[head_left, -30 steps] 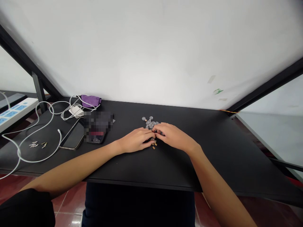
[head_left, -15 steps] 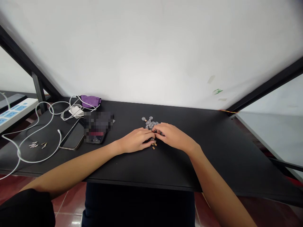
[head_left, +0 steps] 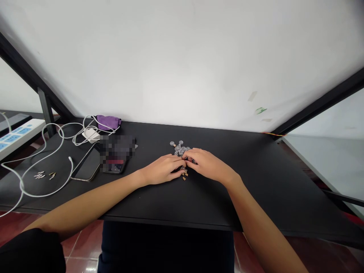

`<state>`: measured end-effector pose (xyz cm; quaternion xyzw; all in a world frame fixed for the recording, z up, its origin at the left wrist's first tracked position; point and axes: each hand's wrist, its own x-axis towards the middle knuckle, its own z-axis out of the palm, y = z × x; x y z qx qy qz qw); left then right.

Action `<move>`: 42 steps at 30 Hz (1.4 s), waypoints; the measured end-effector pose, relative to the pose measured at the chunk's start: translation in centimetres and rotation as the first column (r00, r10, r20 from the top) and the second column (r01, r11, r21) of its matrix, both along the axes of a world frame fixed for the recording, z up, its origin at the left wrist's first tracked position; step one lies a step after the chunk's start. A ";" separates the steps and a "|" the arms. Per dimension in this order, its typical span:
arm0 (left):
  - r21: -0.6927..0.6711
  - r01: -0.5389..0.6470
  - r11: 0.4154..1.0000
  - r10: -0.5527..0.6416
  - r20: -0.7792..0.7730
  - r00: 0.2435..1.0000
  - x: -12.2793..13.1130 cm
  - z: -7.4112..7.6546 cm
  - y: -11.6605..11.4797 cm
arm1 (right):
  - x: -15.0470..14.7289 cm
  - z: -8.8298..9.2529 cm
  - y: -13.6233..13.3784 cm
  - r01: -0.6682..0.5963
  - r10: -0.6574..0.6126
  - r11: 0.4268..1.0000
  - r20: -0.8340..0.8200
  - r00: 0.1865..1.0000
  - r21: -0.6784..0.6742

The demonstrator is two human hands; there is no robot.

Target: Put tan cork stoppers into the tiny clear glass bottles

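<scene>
A small heap of round silver metal discs (head_left: 179, 149) lies near the middle of the black table (head_left: 241, 189). Tiny tan-brown pieces (head_left: 184, 176) sit just in front of it. My left hand (head_left: 162, 169) and my right hand (head_left: 207, 165) curl inward, their fingertips meeting over the near edge of the heap. A dark bit shows by my right fingertips, but it is too small to identify. The fingers hide part of the heap, and I cannot tell whether either hand grips a piece.
To the left lie a smartphone (head_left: 88, 163), a pixelated object (head_left: 116, 153), a white charger (head_left: 91, 135), a purple pouch (head_left: 107, 122), looping white cable (head_left: 42, 185) and several small metal pieces (head_left: 42, 175). A power strip (head_left: 19, 132) stands beyond the table's left side.
The view has tilted very slightly. Both hands stay over the heap, with only small shifts of the fingers.
</scene>
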<state>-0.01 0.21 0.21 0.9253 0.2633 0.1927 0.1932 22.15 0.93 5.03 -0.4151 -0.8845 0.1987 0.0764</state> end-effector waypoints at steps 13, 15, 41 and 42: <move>0.005 -0.003 1.000 0.003 -0.003 1.000 0.0 -0.1 0.0 | 0.0 -0.1 0.0 -0.006 0.006 1.000 0.002 1.000 0.010; 0.002 -0.002 1.000 0.002 -0.004 1.000 0.0 0.0 0.0 | 0.0 -0.1 0.0 -0.006 0.006 1.000 -0.001 1.000 0.011; 0.013 -0.003 1.000 0.003 -0.015 1.000 0.1 0.0 0.0 | 0.0 -0.1 0.0 -0.007 0.007 1.000 0.000 1.000 0.017; 0.013 -0.003 1.000 0.003 -0.017 1.000 0.1 0.0 0.0 | 0.0 -0.1 0.0 -0.009 0.009 1.000 -0.001 1.000 0.017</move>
